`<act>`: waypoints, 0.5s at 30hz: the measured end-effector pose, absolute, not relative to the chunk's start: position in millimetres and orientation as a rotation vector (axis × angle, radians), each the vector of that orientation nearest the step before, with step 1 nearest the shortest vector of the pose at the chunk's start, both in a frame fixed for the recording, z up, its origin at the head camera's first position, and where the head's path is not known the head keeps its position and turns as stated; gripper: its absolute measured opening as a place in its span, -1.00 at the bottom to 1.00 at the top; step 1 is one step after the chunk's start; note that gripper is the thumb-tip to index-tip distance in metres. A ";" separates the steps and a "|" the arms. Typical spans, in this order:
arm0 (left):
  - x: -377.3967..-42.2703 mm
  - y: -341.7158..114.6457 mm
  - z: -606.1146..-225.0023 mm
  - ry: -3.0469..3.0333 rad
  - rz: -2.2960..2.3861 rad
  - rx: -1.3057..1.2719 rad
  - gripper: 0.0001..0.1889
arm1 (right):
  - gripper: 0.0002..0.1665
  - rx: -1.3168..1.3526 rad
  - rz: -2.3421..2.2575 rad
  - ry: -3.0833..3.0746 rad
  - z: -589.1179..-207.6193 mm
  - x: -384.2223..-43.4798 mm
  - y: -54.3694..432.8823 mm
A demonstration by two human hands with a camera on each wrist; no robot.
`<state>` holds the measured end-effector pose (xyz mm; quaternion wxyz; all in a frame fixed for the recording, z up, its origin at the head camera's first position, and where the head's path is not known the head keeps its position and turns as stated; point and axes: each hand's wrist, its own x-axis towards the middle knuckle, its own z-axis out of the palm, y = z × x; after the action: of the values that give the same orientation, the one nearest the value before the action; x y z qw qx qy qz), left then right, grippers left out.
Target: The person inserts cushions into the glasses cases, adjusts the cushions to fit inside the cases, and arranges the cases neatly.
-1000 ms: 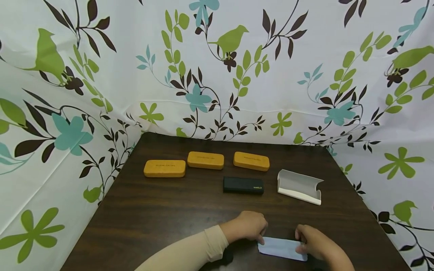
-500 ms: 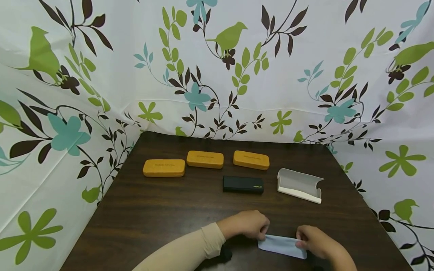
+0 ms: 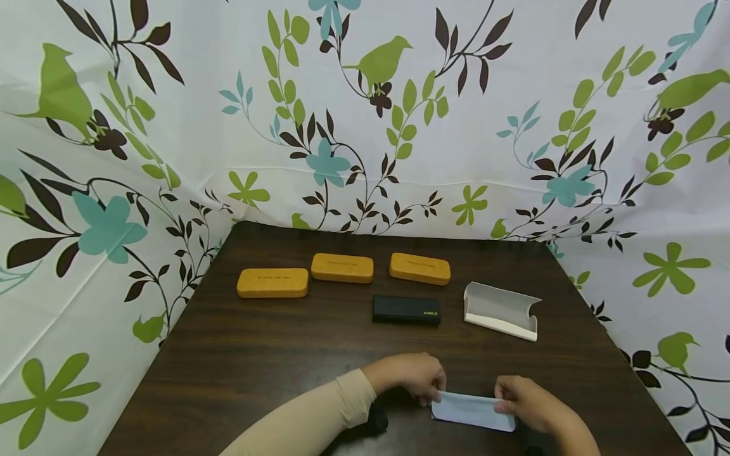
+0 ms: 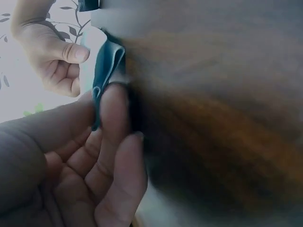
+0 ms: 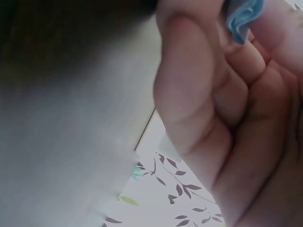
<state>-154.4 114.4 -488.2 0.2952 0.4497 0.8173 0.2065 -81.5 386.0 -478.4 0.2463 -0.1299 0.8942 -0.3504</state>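
Note:
A light blue cloth (image 3: 472, 410), folded into a long strip, is stretched between both hands near the table's front edge. My left hand (image 3: 412, 376) pinches its left end between thumb and fingers. The right end is pinched by my right hand (image 3: 530, 403). In the left wrist view the folded layers of the cloth (image 4: 105, 61) show as loops at the left thumb and forefinger. A wavy corner of the cloth (image 5: 244, 21) sticks out between the right thumb and fingers in the right wrist view.
Three yellow cases stand toward the back: a left one (image 3: 272, 283), a middle one (image 3: 342, 268) and a right one (image 3: 419, 269). In front of them lies a black case (image 3: 407, 310). An open white case (image 3: 502, 310) sits to its right. Patterned curtain (image 3: 365, 126) surrounds the dark table (image 3: 274, 354).
Both hands keep their pinch on the cloth's ends. The strip was tilted up somewhat and now shows a slightly different face; its place on the table is nearly the same.

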 end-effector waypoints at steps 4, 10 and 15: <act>-158.4 109.9 -488.2 2.102 0.585 1.211 -0.85 | -0.73 -0.333 -0.993 2.390 -478.9 -83.1 386.5; -165.2 103.5 -489.4 1.912 0.827 1.052 -0.86 | -0.80 -0.276 -1.141 2.299 -478.3 -82.4 383.8; -164.4 100.4 -494.7 1.743 1.022 0.843 -0.89 | -0.81 -0.258 -1.165 2.298 -477.7 -81.0 381.5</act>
<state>-164.4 100.4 -494.7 0.4584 0.3424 0.7076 0.4147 -81.0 381.5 -477.7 0.2726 -0.0960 0.8538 -0.4331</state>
